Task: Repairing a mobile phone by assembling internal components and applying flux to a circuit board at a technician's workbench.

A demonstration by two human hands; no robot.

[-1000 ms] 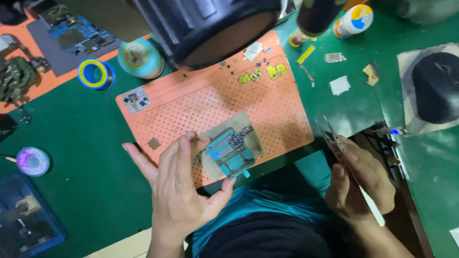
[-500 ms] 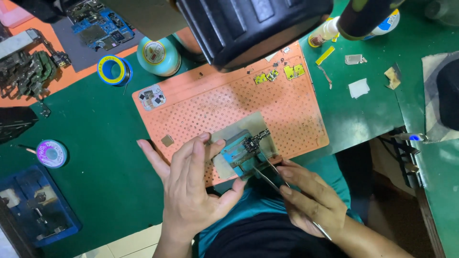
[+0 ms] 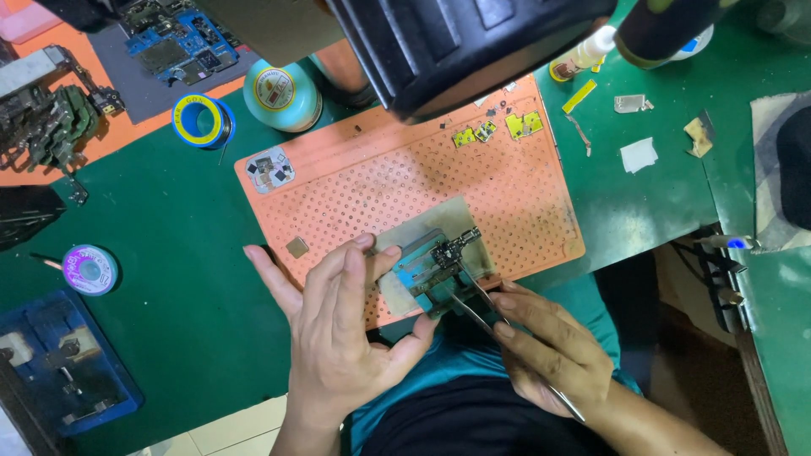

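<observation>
Green matting covers the desk (image 3: 169,338), which fills most of the frame. An orange perforated work mat (image 3: 405,181) lies at centre, giving a heat-safe bed for small parts. At its lower edge sits a teal circuit-board holder (image 3: 431,268) with a small board clamped in it. The left hand (image 3: 342,338) lies flat beside the holder, fingers spread and fingertips touching its left edge, apparently to steady it. The right hand (image 3: 549,346), lower centre-right, pinches metal tweezers (image 3: 481,314) closed-fingered, tips reaching the board. Upper left lie a blue-and-yellow solder spool (image 3: 203,120) and a round teal tin (image 3: 281,93), within reach.
</observation>
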